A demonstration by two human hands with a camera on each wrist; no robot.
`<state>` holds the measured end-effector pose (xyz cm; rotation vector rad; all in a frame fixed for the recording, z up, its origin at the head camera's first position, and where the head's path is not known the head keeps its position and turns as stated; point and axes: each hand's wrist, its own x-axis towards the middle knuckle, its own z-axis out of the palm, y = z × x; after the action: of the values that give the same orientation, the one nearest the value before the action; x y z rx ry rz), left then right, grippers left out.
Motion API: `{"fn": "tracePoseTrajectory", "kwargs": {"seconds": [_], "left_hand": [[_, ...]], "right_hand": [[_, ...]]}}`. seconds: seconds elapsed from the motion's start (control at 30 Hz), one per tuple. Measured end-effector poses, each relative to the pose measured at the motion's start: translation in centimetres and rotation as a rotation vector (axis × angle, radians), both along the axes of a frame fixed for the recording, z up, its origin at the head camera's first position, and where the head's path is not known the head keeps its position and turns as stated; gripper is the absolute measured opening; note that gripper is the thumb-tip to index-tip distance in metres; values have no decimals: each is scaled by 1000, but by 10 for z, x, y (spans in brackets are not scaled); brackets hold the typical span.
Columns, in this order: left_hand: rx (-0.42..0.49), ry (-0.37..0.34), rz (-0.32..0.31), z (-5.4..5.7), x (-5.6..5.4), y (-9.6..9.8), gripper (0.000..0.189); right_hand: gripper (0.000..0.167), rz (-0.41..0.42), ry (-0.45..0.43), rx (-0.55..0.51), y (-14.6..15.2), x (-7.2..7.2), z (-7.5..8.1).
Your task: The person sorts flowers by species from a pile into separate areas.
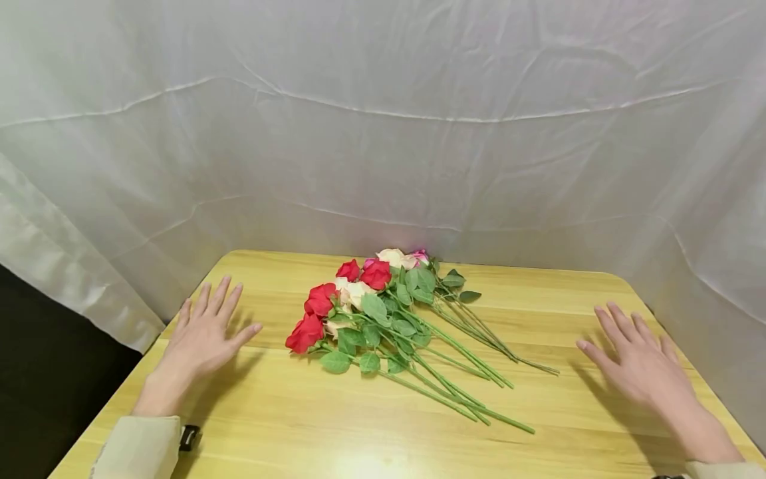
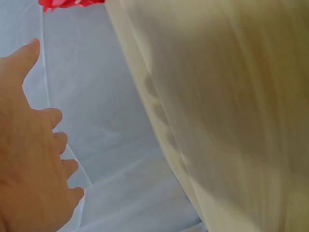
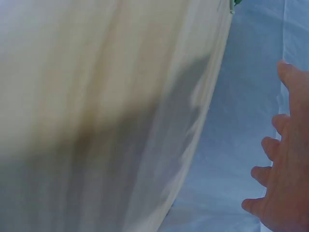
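Note:
In the head view my left hand (image 1: 203,336) hovers over the left side of the table, fingers spread and holding nothing. On the far right my right hand (image 1: 643,362) is likewise spread above the wood, with nothing in it. Between them lies a loose bunch of long-stemmed flowers that look like roses: red roses (image 1: 320,299), cream roses (image 1: 354,293) and a pink flower (image 1: 421,255) partly hidden at the back. Their blooms point left and their green stems (image 1: 445,382) run toward the lower right. The left wrist view catches a red bloom (image 2: 72,4) at its top edge.
The wooden table (image 1: 269,426) has rounded far corners. A pale cloth curtain (image 1: 383,153) hangs behind it and along both sides. At the lower left is a dark area (image 1: 54,372) beyond the table's edge. Shadows of both hands fall on the tabletop.

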<state>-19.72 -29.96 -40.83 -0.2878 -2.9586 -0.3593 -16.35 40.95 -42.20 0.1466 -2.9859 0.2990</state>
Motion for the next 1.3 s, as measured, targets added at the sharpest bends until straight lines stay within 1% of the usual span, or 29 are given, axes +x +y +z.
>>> {"fn": "tracePoseTrajectory", "kwargs": {"seconds": [0.2, 0.33, 0.43, 0.6, 0.73, 0.87, 0.97, 1.17, 1.3], "left_hand": [[-10, 40, -34, 10, 1, 15, 93], [-37, 71, -60, 18, 1, 29, 93], [-55, 89, -89, 21, 0, 43, 93], [-79, 120, -156, 25, -1, 70, 94], [-99, 128, -212, 27, -1, 93, 95], [-129, 123, -292, 24, 1, 116, 96], [-159, 125, -362, 19, 1, 132, 95], [-250, 118, -500, 12, -3, 162, 96], [-322, 91, -574, 5, -7, 180, 97]], "right_hand": [[83, 48, 27, -32, -16, -12, 9], [82, 85, 36, -54, -30, -22, 16], [82, 114, 37, -76, -41, -30, 19], [81, 160, 31, -103, -60, -45, 24], [79, 198, 2, -116, -76, -56, 27], [79, 247, -61, -113, -92, -66, 25], [80, 292, -102, -96, -105, -73, 22], [80, 371, -142, -42, -131, -88, 9], [81, 410, -170, -34, -146, -93, -1]]}}
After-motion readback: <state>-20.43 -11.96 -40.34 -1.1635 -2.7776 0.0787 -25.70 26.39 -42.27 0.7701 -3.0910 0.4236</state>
